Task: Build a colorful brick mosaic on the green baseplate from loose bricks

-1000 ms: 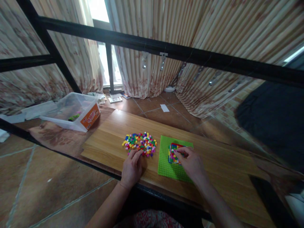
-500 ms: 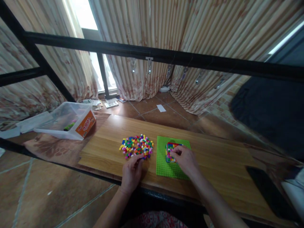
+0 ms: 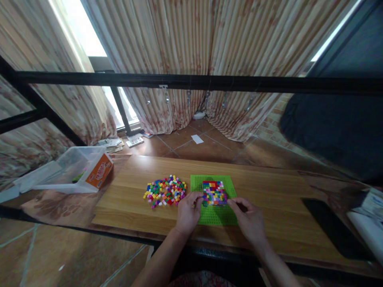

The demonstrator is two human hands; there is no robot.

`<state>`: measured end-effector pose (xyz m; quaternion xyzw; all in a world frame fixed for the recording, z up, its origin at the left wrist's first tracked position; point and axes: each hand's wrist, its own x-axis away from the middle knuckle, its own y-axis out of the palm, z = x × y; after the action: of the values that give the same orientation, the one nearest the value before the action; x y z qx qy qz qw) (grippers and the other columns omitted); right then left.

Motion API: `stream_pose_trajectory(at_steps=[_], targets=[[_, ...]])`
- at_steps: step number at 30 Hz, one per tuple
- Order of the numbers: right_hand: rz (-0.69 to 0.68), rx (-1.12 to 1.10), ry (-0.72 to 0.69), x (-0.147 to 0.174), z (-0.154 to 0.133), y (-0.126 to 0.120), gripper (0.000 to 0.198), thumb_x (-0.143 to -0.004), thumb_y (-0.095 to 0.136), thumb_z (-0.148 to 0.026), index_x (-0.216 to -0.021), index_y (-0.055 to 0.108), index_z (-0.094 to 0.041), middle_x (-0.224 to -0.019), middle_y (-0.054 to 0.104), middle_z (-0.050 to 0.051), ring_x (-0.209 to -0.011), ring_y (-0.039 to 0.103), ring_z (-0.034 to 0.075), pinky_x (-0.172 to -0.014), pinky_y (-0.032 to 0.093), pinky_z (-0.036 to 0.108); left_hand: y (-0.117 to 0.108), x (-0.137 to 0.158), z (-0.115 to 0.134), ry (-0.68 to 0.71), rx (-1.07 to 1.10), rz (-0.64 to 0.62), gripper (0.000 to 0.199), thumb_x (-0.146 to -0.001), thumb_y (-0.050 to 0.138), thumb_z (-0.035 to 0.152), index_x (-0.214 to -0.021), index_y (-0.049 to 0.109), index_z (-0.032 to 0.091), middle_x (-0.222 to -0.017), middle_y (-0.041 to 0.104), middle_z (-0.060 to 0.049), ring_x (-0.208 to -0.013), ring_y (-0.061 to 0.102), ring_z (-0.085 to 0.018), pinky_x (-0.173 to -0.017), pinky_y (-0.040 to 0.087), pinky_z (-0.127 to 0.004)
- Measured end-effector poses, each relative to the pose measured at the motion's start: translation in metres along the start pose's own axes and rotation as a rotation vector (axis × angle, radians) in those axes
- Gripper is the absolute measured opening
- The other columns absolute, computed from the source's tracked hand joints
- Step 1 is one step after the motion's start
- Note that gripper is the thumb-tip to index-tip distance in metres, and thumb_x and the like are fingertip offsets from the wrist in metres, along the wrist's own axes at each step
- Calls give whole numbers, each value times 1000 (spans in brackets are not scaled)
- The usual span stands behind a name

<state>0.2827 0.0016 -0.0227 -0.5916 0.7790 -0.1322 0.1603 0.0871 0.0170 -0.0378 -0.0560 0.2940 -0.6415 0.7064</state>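
A square block built of many small coloured toy bricks stands on a green studded baseplate. My left hand is at the block's left side, thumb and forefinger pinched together. A blue spot shows at those fingertips, too small to tell whether it is a loose brick or part of the block. My right hand is at the block's lower right corner with its fingertips pinched; whatever is between them is hidden. Left of the baseplate lies a loose pile of small coloured bricks, close to my left hand.
The wooden table carries a flat black object at its right end. A clear plastic box with an orange label stands off the table's left end. A black metal rail crosses in front of the curtains.
My left hand has moved right, from the brick pile to the block's left side. The right hand has drawn back from the block's top to its lower right corner. The view has shifted.
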Motion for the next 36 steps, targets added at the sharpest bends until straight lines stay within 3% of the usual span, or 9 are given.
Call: stream_pose_trajectory(at_steps=[6,19,36], targets=[[80,-28,7,12,26,-14,32,-77,64,-50,-76,69,-19,-78,70,6,-75,63,21,-70,48,32,1,1,0,-3,-11,12,12,-86,54,17,-88,65,20,-86,69,-2,-78,64,-14,-71,52,-26],[52,59,-87,19,44,-6,31,-83,57,-49,-75,67,-21,-78,65,5,-76,60,20,-71,47,32,20,10,14,-23,-44,148,5,-84,56,20,-83,62,19,-79,64,-2,-71,61,-13,-66,51,-26],[-6,143,-176,21,42,-2,30,-88,52,-45,-75,64,-22,-80,64,5,-78,60,20,-74,46,32,16,7,5,-120,117,87,7,-83,59,24,-85,64,19,-81,65,-2,-76,63,-14,-71,52,-27]])
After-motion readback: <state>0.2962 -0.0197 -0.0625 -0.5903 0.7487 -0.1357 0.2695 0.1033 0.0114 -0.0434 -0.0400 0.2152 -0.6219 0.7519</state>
